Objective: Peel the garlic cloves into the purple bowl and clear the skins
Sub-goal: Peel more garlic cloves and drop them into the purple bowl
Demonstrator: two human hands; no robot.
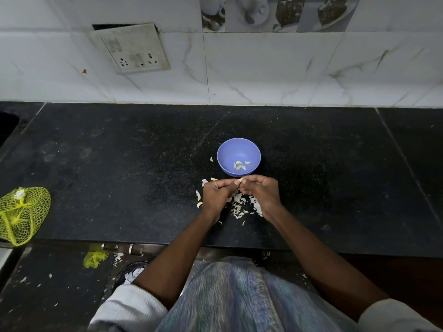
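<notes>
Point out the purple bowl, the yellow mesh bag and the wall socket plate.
purple bowl (225, 149): head view, bare inner wall.
yellow mesh bag (22, 215): head view, netting middle.
wall socket plate (134, 47): head view, plate face.

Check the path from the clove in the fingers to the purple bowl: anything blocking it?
Nothing visible blocks it. The garlic clove is pinched between the left hand and right hand, just on the near side of the purple bowl. The bowl is open, holding a few peeled cloves. Loose skins lie beneath the hands.
</notes>
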